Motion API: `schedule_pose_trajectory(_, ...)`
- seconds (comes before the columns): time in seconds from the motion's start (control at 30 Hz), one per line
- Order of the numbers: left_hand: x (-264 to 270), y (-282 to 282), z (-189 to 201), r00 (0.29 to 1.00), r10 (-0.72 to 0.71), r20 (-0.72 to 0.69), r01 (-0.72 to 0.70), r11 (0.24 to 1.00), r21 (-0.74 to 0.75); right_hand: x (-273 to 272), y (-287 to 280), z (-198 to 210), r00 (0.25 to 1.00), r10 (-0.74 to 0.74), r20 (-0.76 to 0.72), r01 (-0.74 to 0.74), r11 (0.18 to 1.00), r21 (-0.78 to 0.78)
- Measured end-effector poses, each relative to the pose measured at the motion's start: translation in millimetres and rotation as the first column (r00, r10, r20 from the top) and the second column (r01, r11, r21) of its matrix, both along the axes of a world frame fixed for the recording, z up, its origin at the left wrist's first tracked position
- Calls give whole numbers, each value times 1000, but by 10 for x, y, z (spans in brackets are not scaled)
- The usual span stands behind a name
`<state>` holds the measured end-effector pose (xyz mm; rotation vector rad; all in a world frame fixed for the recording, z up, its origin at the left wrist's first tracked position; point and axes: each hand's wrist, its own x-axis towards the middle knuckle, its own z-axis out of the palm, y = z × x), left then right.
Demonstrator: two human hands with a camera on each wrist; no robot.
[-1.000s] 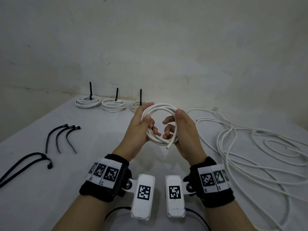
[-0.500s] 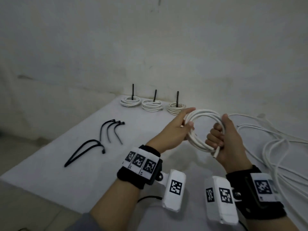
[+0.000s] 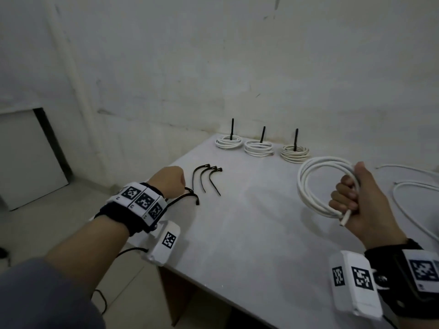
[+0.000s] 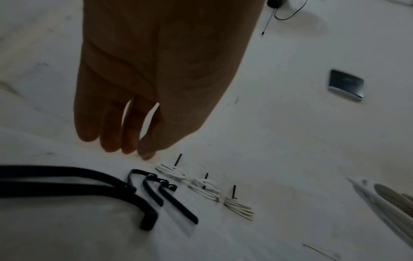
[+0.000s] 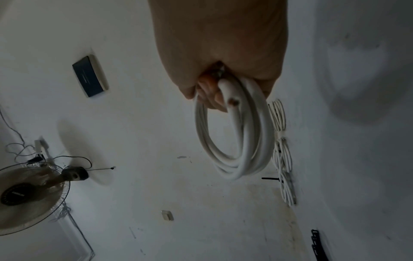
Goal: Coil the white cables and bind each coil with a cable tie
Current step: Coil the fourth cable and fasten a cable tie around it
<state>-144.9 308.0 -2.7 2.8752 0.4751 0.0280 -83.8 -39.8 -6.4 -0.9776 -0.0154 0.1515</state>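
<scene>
My right hand point(image 3: 349, 198) grips a coiled white cable point(image 3: 313, 186) above the table, with one cut end sticking out below the fist. The right wrist view shows this coil point(image 5: 243, 141) hanging from the curled fingers. My left hand point(image 3: 169, 181) hovers at the table's left side over a pair of long black cable ties point(image 3: 190, 198). In the left wrist view its fingers point(image 4: 111, 137) are straight and hold nothing, above the long ties point(image 4: 67, 183). Three shorter black ties point(image 3: 207, 179) lie just right of it.
Three bound coils point(image 3: 259, 148) with upright black tie tails stand in a row at the back of the grey table point(image 3: 237, 238). Loose white cable point(image 3: 413, 186) sprawls at the right. The table's left edge drops to the floor.
My left hand has let go of the coil and swung left to the black ties. The right hand now holds the coil alone. The head view has turned left.
</scene>
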Motion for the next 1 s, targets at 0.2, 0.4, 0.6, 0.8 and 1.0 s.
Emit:
schedule_pose_trajectory(0.2,55,57,-188,998,-54,-43,57,997,56,16,-11,-41,1000,-5,-3,5,999,-35)
schedule_pose_trajectory(0.4,47,-40,-128,992,-56,-109,62,997,53,26,-39,-43,1000,-23,4,23,999,-35)
schedule_pose_trajectory(0.6,24,-325,33,998,-52,-24,37,904,-426,9,-47,-42,997,-70,18,70,997,-36)
schedule_pose_trajectory(0.8,-107,-1098,314,964,-230,133,231,477,-848,-16,-24,-17,968,-231,102,243,962,-126)
schedule_pose_trajectory(1.0,-106,-1645,345,858,-429,283,434,309,-847,-11,-54,2,946,-298,126,314,940,-137)
